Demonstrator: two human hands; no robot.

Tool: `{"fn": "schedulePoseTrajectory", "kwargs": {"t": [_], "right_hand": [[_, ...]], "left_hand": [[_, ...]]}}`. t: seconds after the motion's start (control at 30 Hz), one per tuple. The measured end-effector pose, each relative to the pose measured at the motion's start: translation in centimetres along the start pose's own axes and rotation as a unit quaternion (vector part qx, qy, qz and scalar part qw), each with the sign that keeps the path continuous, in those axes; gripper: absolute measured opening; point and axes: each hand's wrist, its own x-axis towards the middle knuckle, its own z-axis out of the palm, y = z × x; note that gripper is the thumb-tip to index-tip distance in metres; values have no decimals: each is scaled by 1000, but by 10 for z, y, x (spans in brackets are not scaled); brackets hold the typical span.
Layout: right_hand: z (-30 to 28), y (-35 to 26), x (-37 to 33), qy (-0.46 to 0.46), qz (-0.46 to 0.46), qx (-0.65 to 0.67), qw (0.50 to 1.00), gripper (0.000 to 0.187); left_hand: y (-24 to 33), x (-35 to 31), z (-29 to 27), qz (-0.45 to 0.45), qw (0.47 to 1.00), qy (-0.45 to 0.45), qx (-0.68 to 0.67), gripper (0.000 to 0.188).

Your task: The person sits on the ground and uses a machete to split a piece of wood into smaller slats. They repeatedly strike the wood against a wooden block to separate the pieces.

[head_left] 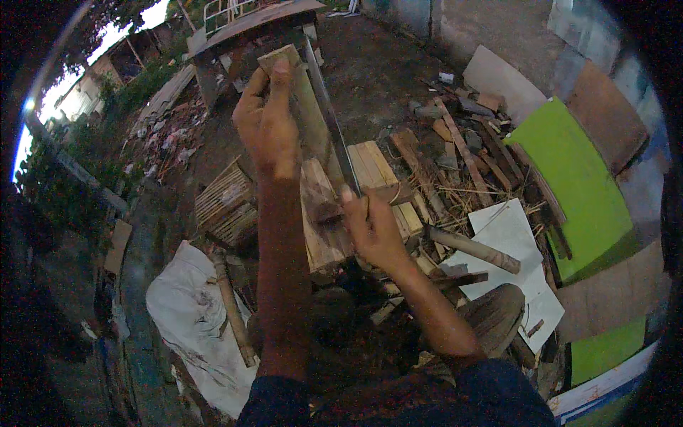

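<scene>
Left hand [269, 128], fingers closed on the top of the board [308, 110], seemingly steadying it; just right of the board, the long blade [333, 124]; below that, right hand [375, 231], fingers wrapped round the blade's lower end, apparently for control.

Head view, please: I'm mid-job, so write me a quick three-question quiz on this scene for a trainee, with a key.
1. Who holds the long blade? A: left hand only. B: right hand only. C: both hands.
2. True or false: the left hand holds the board near its upper end in the picture.
3. Fill in: the thick round stick on the right overlaps a ____ panel.

Key: 1. B, the right hand. 2. True. 3. White.
</scene>
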Motion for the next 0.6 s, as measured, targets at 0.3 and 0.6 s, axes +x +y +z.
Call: {"fn": "schedulePoseTrajectory", "kwargs": {"t": [0.3, 0.6], "right_hand": [[1, 165, -54, 2, 172, -155, 973, 51], [2, 61, -6, 43, -21, 0, 999, 40]], "left_hand": [[-4, 0, -4, -1, 998, 26, 65, 37], [-8, 1, 2, -5, 999, -37, 0, 39]]}}
